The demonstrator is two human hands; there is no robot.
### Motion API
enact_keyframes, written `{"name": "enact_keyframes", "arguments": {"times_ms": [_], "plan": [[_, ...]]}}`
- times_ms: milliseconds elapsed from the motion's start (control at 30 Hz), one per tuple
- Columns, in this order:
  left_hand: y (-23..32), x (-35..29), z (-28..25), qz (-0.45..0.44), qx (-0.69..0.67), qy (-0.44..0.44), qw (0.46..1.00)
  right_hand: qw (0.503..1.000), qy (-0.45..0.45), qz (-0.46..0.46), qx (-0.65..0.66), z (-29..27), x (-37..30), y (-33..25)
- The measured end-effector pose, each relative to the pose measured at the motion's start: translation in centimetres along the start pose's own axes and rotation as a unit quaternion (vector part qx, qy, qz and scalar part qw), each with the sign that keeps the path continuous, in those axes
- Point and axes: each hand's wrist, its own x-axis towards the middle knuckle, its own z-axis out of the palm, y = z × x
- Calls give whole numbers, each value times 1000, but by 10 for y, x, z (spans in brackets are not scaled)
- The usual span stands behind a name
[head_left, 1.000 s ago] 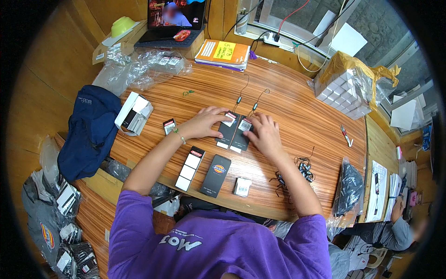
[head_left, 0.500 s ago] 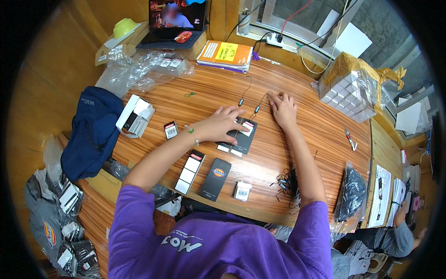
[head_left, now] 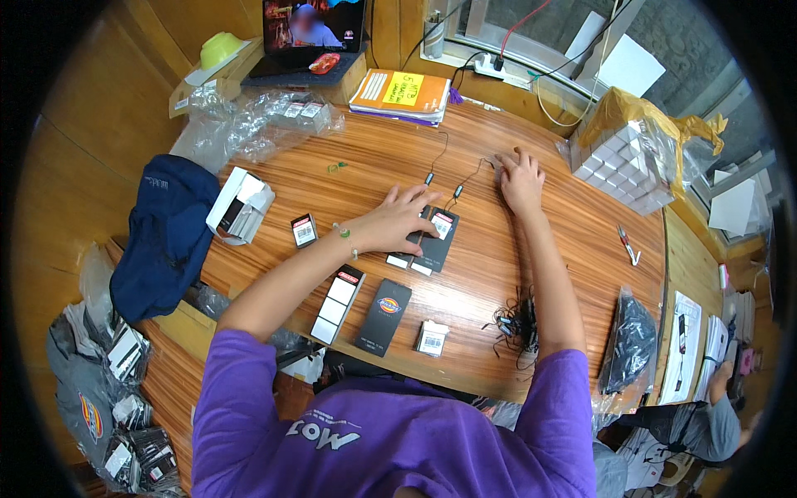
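Observation:
My left hand [head_left: 397, 222] lies with fingers spread over two dark cardboard hang tags [head_left: 440, 251], pressing them against the table. A white barcode sticker [head_left: 442, 226] shows beside its fingertips. Thin black cords with small dark toggles [head_left: 458, 192] run from the top of the tags. My right hand [head_left: 523, 181] rests on the table farther right, fingers apart, its fingertips beside the end of one cord [head_left: 476, 173]. Whether they touch that cord is hard to see. Nearer me lie a dark tag [head_left: 384, 318], a strip of white labels [head_left: 338, 305] and a small stack of stickers [head_left: 432, 339].
A tangle of black cords [head_left: 519, 322] lies by my right forearm. An open white box [head_left: 241, 207] and navy cloth [head_left: 158, 241] are at left. At the back are a laptop [head_left: 303, 37], notebooks [head_left: 401, 98] and wrapped white boxes [head_left: 623, 166]. Nippers [head_left: 628, 246] lie at right.
My right hand has slid to the right and slightly away from me, its fingers more spread. The cord near it has shifted a little to the right. My left hand stays on the tags.

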Motion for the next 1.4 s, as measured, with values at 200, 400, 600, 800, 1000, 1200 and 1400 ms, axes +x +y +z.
{"name": "enact_keyframes", "arguments": {"times_ms": [200, 400, 600, 800, 1000, 1200, 1400], "plan": [[1, 5, -2, -14, -54, 2, 998, 995, 19, -11, 102, -36, -31, -11], [34, -51, -48, -47, -109, 9, 993, 950, -88, -82, 288, -116, -130, -70], [76, -95, -24, -66, 87, 39, 993, 932, -208, -43, 292, -134, -204, -112], [63, -97, -9, -106, 76, 23, 991, 952, -183, -49, 239, -120, -223, -115], [69, -99, -13, -100, 73, 72, 990, 956, -144, -36, 253, -116, -223, -112], [81, -111, -22, -166, -289, 127, 934, 831, -205, 125, 502, -110, -228, -108], [108, -109, -33, -239, -463, 138, 842, 749, -151, 153, 627, -133, -224, -123]]}}
